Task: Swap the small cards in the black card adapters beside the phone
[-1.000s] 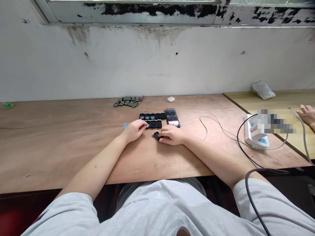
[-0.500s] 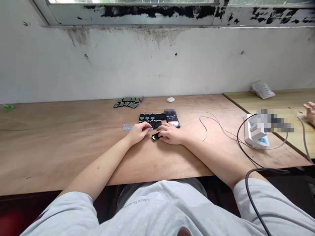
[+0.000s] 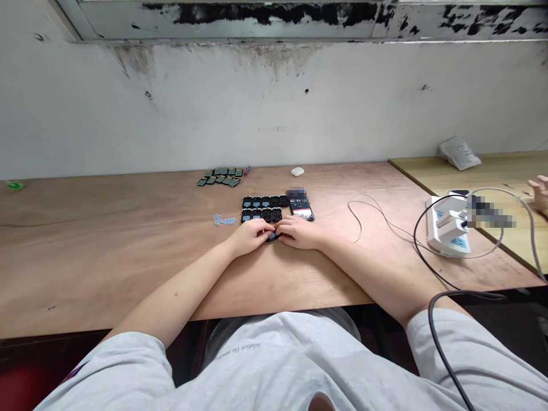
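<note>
My left hand (image 3: 249, 237) is closed, its fingertips pressing a small light-blue pad (image 3: 272, 234) onto a small black plastic casing (image 3: 269, 239). My right hand (image 3: 299, 232) grips that casing from its right side. Fingers cover most of the casing, which lies low over the table. Just beyond the hands are two rows of similar black casings (image 3: 266, 214), some with blue pads inside and others showing bare black interiors. To the left of my left hand, several loose blue pads (image 3: 228, 221) lie on the wood.
A phone (image 3: 302, 213) lies right of the casing rows. Behind are green-and-black modules (image 3: 220, 180) and a white case (image 3: 297, 171). On the right are a power strip (image 3: 443, 242), cables (image 3: 381, 212) and a plastic packet (image 3: 460, 153). Another person's hand (image 3: 540, 191) shows at the right edge.
My left hand has moved slightly right, bringing the blue pad onto the casing. The casing has turned or shifted a little between my hands. The view has tilted down slightly.
</note>
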`<move>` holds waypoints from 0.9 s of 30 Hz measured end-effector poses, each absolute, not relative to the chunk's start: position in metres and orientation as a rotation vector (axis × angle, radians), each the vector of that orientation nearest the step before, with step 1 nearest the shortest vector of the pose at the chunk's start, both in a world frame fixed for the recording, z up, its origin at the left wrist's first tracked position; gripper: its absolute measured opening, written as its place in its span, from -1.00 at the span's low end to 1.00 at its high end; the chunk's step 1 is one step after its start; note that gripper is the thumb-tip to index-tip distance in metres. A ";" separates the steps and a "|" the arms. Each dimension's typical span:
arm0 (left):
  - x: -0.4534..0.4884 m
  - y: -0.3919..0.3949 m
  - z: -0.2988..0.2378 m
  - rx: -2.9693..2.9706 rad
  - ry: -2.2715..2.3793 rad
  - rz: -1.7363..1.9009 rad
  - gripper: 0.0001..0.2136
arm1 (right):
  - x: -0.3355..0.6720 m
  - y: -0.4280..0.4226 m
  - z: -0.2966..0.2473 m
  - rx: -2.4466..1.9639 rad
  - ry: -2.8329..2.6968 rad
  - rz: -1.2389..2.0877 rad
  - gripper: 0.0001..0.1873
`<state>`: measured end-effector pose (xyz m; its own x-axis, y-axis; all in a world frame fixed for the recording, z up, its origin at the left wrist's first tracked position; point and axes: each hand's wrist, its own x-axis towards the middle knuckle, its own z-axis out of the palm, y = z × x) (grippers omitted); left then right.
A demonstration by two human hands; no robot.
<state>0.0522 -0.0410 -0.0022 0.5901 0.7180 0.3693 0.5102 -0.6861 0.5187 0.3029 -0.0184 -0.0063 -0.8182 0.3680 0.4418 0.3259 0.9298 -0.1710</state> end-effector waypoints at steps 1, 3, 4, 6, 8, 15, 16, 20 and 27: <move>0.052 -0.041 -0.002 2.464 0.985 0.808 -0.79 | 0.303 -0.019 -0.005 -0.517 -2.614 0.142 -0.87; 0.052 -0.041 -0.002 2.461 0.971 0.821 -0.78 | 0.303 -0.019 -0.003 -0.544 -2.626 0.175 -0.91; 0.053 -0.041 -0.002 2.462 0.962 0.823 -0.78 | 0.303 -0.019 -0.003 -0.549 -2.629 0.182 -0.92; 0.054 -0.042 0.000 2.475 0.943 0.818 -0.76 | 0.303 -0.020 -0.002 -0.547 -2.634 0.179 -0.93; 0.055 -0.042 0.001 2.489 0.939 0.803 -0.75 | 0.303 -0.019 -0.002 -0.547 -2.637 0.170 -0.93; 0.048 -0.044 0.006 2.556 0.922 0.745 -0.79 | 0.303 -0.019 -0.002 -0.583 -2.624 0.240 -0.90; 0.047 -0.043 0.006 2.573 0.898 0.738 -0.79 | 0.303 -0.019 -0.002 -0.584 -2.623 0.246 -0.91; 0.043 -0.042 0.005 2.583 0.883 0.727 -0.79 | 0.303 -0.019 -0.001 -0.566 -2.624 0.248 -0.92; 0.043 -0.039 0.002 2.657 0.842 0.733 -0.79 | 0.303 -0.019 -0.002 -0.582 -2.625 0.241 -0.91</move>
